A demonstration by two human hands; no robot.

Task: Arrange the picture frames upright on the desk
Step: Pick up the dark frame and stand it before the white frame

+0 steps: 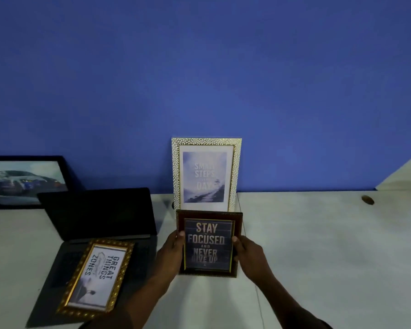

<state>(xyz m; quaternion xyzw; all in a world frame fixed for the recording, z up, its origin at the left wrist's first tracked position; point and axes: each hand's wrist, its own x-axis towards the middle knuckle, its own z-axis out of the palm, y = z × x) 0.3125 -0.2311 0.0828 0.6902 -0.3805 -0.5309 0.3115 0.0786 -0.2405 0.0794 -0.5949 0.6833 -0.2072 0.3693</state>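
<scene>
A dark brown frame reading "Stay focused and never give up" (208, 243) stands upright in the middle of the white desk (318, 245). My left hand (170, 252) grips its left edge and my right hand (250, 256) grips its right edge. Right behind it a white-and-gold frame reading "Small steps" (206, 174) stands upright against the blue wall. A gold frame reading "Great things" (97, 277) lies flat and turned sideways on the laptop's keyboard. A black frame with a car picture (24, 181) leans against the wall at far left.
An open black laptop (97, 214) sits left of centre with its dark screen up. A small brown cable hole (367, 200) marks the desk at the back right. A pale partition (406, 174) rises at the right edge.
</scene>
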